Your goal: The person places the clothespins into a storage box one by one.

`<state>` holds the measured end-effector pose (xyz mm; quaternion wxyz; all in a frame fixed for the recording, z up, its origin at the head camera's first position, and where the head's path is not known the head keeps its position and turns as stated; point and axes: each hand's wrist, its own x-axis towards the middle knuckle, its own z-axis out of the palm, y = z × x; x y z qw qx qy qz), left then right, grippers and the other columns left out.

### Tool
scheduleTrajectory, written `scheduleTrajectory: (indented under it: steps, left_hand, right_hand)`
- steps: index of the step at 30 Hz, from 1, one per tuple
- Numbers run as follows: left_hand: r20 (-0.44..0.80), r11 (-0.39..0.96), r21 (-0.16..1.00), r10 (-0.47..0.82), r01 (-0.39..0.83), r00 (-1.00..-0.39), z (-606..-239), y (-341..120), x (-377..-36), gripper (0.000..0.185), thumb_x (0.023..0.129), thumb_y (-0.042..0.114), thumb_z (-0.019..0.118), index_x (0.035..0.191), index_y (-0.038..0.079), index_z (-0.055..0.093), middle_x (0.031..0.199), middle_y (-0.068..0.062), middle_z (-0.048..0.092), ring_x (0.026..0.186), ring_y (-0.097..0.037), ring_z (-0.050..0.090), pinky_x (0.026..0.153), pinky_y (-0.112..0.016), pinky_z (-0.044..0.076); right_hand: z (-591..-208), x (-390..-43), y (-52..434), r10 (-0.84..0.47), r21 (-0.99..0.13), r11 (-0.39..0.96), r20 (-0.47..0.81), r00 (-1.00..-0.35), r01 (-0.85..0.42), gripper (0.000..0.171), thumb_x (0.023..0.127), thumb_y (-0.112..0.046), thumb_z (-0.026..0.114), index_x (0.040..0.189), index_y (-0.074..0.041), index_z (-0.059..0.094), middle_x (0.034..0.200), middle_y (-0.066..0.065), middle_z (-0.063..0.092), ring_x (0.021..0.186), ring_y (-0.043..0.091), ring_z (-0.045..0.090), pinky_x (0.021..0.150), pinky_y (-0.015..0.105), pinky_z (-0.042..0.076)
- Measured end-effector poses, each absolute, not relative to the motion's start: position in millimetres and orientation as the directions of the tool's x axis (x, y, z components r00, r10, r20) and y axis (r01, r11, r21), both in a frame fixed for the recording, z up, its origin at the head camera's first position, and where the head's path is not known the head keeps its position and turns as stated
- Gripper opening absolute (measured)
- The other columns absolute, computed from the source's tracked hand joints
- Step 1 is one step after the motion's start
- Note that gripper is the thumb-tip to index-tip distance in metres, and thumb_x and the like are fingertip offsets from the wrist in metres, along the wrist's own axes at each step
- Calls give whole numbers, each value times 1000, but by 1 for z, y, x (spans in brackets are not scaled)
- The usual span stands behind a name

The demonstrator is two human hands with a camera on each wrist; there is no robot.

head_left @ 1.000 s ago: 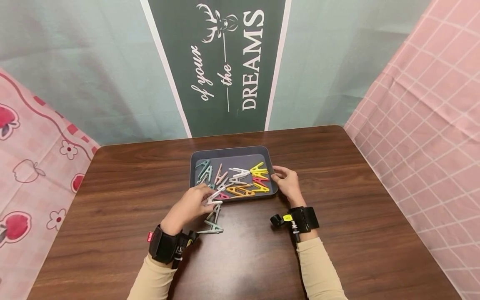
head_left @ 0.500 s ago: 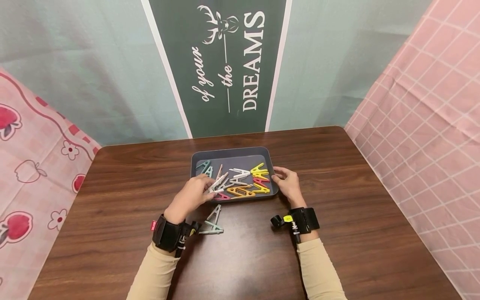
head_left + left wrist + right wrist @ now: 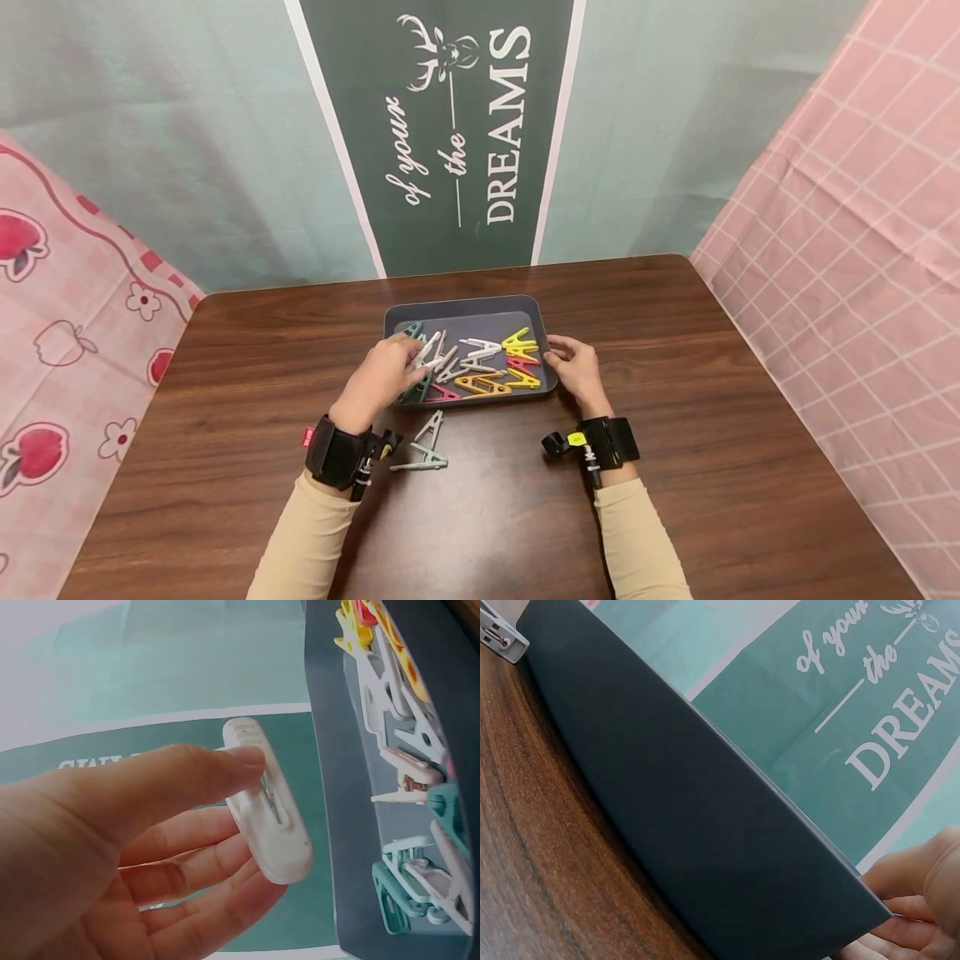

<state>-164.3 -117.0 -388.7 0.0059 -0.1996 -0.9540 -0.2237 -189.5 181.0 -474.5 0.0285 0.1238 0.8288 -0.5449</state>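
Note:
My left hand pinches a white clothespin between thumb and fingers, held over the left part of a dark grey tray. Several clothespins lie in the tray: white ones in the middle, yellow ones at the right, an orange one at the front, and teal ones partly hidden by my left hand in the head view. At the tray's right side, my right hand holds its edge, with fingers close to the corner in the right wrist view.
On the brown wooden table, a greyish clothespin and a pale green clothespin lie in front of the tray. Behind the table hangs a green cloth with lettering; pink patterned cloths flank both sides.
My left hand has carried the white clothespin from the tray's front edge, up and away from me, to over its left part. My right hand stays at the tray's right side.

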Motion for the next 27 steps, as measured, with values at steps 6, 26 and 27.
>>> scheduleTrajectory:
  steps: [6, 26, 27]
  left_hand:
    - [110, 847, 391, 344, 359, -933, -382, -114, -170, 20, 86, 16, 71, 92, -3, 67, 83, -12, 56, 70, -17, 46, 62, -27, 36]
    - [-1, 882, 374, 311, 288, -950, -387, -109, -201, 28, 87, 17, 70, 69, 3, 54, 67, -1, 38, 64, -15, 40, 56, -24, 30]
    - [-8, 883, 376, 305, 280, -952, -387, -108, -203, 25, 87, 17, 70, 71, 2, 57, 66, -2, 40, 63, -14, 41, 56, -23, 31]
  right_hand:
    - [-474, -189, 182, 172, -896, 375, -184, -968, 237, 38, 93, -5, 59, 130, -3, 59, 130, 23, 62, 121, 35, 61, 99, 44, 51]
    - [-476, -188, 181, 173, -898, 373, -181, -968, 234, 37, 93, -7, 60, 130, -5, 60, 128, 23, 63, 121, 34, 60, 88, 29, 52]
    - [-476, -188, 181, 174, -898, 372, -181, -968, 235, 37, 93, -7, 60, 130, -5, 60, 128, 23, 63, 121, 34, 61, 90, 31, 52]
